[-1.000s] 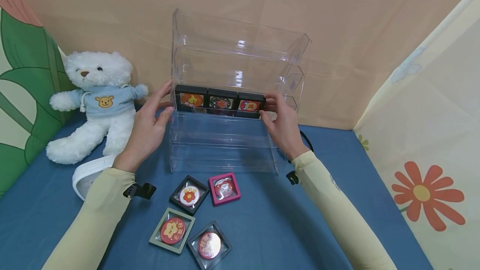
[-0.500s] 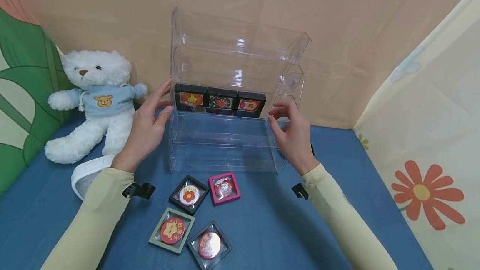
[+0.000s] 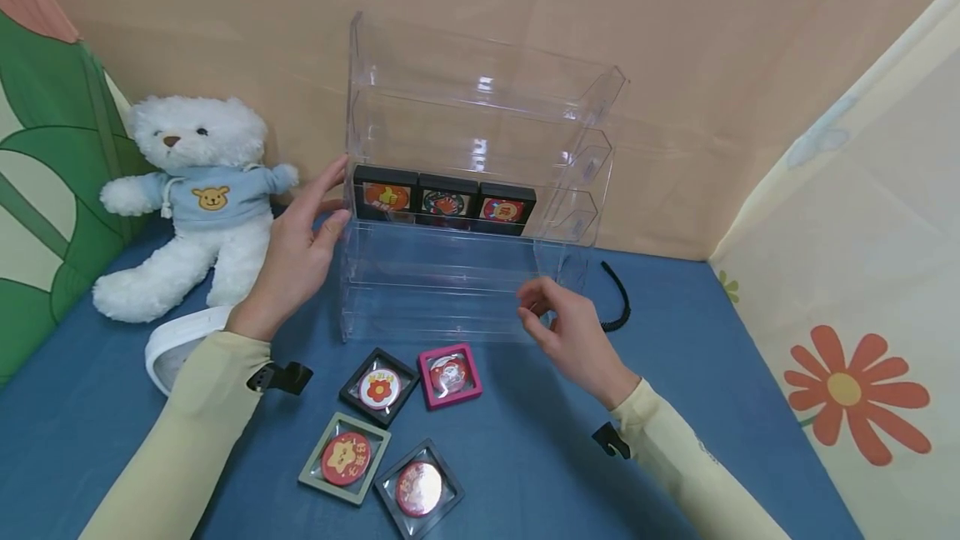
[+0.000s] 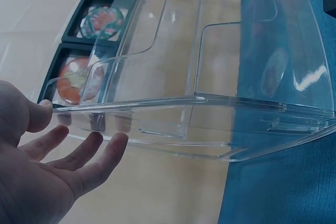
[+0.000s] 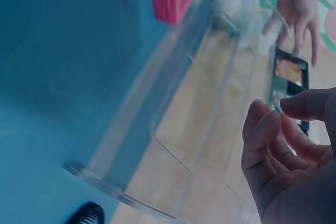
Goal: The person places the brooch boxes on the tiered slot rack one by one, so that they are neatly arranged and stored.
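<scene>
A clear acrylic tiered rack [image 3: 442, 282] stands on the blue cloth. Three black square frames with round badges stand side by side on its middle tier: a left one [image 3: 386, 195], a centre one [image 3: 447, 202] and a right one [image 3: 504, 208]. My left hand [image 3: 296, 252] rests its fingertips at the rack's left side panel, fingers extended. My right hand [image 3: 573, 344], holding nothing, hovers before the rack's lower right, fingers loosely bent. On the cloth in front lie a black frame [image 3: 379, 388], a pink frame [image 3: 450, 376], a green frame [image 3: 345, 458] and a grey frame [image 3: 418, 488], each with a round badge.
A white teddy bear [image 3: 206, 198] in a blue hoodie sits left of the rack. A white rounded object [image 3: 168, 352] lies partly behind the left forearm. To the right, a black cord [image 3: 621, 307] curves on the cloth. Fabric backdrops enclose the back and sides.
My right hand has released the rightmost black frame on the middle tier, drawn away to the right, then come down toward the lower tiers. My left hand stays at the rack's side.
</scene>
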Demonstrator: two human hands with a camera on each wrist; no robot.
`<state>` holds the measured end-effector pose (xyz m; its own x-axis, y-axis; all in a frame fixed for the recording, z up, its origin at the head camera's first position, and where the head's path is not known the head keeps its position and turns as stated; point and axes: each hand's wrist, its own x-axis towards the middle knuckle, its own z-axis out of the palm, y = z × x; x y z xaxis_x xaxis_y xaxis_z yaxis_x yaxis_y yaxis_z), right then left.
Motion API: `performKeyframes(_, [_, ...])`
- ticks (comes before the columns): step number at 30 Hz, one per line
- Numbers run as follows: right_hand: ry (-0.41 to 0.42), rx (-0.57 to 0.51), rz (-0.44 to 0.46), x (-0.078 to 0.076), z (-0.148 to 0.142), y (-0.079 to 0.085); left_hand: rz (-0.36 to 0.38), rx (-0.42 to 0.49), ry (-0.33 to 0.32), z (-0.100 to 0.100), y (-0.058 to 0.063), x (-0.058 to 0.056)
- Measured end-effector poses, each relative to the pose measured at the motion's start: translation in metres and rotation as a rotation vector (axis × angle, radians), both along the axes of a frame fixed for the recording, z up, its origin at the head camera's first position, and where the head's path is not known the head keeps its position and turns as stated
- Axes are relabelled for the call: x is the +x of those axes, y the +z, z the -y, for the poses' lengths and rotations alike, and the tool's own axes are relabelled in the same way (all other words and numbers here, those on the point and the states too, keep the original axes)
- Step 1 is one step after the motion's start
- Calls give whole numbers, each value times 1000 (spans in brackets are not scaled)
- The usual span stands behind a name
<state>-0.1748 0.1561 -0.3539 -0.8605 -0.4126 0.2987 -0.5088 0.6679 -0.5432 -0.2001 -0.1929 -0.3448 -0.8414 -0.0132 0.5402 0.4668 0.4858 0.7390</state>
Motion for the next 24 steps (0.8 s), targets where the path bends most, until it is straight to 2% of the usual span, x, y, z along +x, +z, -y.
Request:
performKeyframes(5, [24,36,103,7,-1,-11,5,-1,2,0,0,1])
performKeyframes(16, [96,87,224,14,-2,-34,13,-5,9,0,1,1])
performKeyframes(24, [173,107,371,16,2,-44,10,-3,5,0,1,0])
